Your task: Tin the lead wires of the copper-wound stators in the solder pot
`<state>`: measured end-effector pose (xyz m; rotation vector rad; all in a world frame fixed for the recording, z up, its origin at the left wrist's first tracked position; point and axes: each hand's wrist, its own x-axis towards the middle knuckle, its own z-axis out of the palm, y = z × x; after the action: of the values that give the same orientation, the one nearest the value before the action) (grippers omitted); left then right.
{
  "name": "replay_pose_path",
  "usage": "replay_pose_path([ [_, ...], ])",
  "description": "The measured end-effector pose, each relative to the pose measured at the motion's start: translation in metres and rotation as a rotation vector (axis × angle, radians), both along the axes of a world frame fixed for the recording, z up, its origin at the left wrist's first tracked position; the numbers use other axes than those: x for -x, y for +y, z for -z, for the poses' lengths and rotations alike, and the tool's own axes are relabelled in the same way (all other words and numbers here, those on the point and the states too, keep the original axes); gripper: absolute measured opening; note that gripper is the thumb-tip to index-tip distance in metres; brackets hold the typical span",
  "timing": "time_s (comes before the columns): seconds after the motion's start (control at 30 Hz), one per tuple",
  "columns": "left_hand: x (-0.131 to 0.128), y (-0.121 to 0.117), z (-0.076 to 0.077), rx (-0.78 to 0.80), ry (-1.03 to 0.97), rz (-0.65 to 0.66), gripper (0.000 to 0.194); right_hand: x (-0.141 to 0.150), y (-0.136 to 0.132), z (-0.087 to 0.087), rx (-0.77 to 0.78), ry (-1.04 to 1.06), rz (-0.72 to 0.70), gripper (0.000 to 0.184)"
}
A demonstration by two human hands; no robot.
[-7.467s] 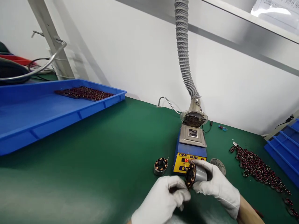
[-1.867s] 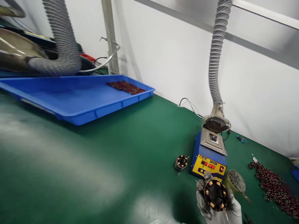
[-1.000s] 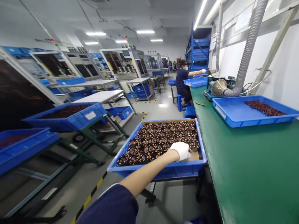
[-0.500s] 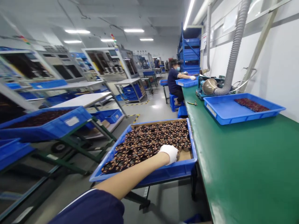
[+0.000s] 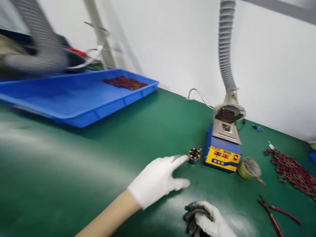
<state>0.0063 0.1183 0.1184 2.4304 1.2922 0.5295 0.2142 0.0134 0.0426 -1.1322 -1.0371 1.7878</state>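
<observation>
My left hand (image 5: 159,179), in a white glove, reaches over the green bench with thumb and fingers apart. Its forefinger tip is at the side of a small motor stator (image 5: 194,155), round and dark with copper windings on top; whether they touch I cannot tell. The stator stands upright on the bench, just left of a blue and yellow solder pot (image 5: 223,149) with a lit red display. Near the bottom, my right hand (image 5: 206,219) is curled closed, its glove fingers dark and stained. What it holds, if anything, is hidden.
A blue tray (image 5: 103,110) with small dark red parts sits at left. A fume hose (image 5: 226,49) hangs above the pot. Right of it are a greenish tub (image 5: 249,168) with a utensil, red-handled cutters (image 5: 269,207) and a heap of red wire parts (image 5: 293,169).
My view has swung right from the trolley tray of stators to the bench. My left hand has left that tray, and a stator now stands by its fingers. My right hand has come into view.
</observation>
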Motion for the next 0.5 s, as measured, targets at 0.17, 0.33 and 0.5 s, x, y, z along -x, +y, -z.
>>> replay_pose_path([
  [0.17, -0.079, 0.031, 0.013, -0.060, 0.218, 0.015, 0.028, -0.033, -0.016, 0.002, -0.092, 0.246, 0.440, 0.029],
  [0.33, -0.087, 0.002, 0.011, 0.254, 0.010, 0.380, 0.012, -0.037, -0.013, -0.016, -0.154, 0.447, 0.698, 0.037],
  [0.5, -0.118, -0.030, 0.029, 0.630, -0.462, 0.412, 0.018, -0.032, -0.014, -0.030, -0.067, 0.433, 0.473, 0.048],
])
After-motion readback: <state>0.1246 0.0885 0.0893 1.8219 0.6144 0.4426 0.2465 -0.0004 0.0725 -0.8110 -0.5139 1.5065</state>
